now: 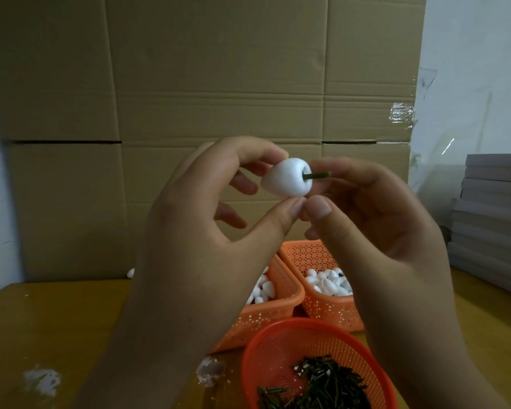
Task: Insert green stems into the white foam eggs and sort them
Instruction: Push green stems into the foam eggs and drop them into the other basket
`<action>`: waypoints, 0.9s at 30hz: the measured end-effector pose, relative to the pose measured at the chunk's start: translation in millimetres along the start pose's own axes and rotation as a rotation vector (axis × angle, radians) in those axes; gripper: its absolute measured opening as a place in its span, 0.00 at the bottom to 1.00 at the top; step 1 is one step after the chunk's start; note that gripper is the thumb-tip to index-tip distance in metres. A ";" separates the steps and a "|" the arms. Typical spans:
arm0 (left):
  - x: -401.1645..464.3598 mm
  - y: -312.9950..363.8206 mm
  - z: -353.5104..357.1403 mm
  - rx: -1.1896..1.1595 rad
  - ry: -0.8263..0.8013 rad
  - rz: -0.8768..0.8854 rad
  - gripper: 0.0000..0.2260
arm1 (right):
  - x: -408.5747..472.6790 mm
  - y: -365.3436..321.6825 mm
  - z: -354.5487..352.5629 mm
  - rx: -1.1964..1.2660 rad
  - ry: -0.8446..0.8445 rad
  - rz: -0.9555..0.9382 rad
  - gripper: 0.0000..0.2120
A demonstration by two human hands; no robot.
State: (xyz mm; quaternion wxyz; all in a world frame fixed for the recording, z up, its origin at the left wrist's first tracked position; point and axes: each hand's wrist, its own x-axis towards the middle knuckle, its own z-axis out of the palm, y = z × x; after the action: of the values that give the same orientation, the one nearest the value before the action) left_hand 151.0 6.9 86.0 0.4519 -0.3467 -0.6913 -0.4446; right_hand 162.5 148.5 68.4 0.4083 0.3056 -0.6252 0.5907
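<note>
Egg and stem held up above the round basket

Nearest me, the round basket point(281, 346) holds cut green stems point(325, 385); beyond it sit two square baskets point(322, 308) of foam eggs point(331, 283). Above it my left hand point(195, 231) pinches a white egg point(283, 178) (thumb under), my right hand point(375, 219) curled beside its green stem point(404, 175).

Both raised side by side above the table, forearms rising from the near edge. Left hand point(195, 219): thumb and forefinger pinching, other fingers loosely spread. Right hand point(375, 219): fingers curled, thumb tip touching the left thumb.
</note>
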 end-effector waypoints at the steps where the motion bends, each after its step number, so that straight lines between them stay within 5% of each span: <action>1: -0.2 0.0 0.0 -0.001 0.001 0.000 0.12 | 0.2 -0.3 -0.1 -0.001 -0.009 0.008 0.11; 14: -0.9 -2.1 2.5 -0.205 -0.017 -0.060 0.11 | 2.2 2.0 -2.1 0.045 -0.070 0.047 0.13; 22: -1.5 -2.4 3.5 -0.188 -0.077 -0.085 0.09 | 4.3 1.4 -4.9 0.342 -0.137 0.297 0.16; 27: -1.3 -2.0 3.5 -0.215 -0.111 -0.095 0.12 | 4.2 1.1 -6.7 0.314 -0.068 0.288 0.15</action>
State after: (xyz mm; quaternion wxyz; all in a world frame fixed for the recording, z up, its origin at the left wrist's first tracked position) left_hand 148.5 9.3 83.4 0.3517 -0.3840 -0.6793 -0.5171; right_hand 160.5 155.7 71.3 0.2457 0.2924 -0.5764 0.7224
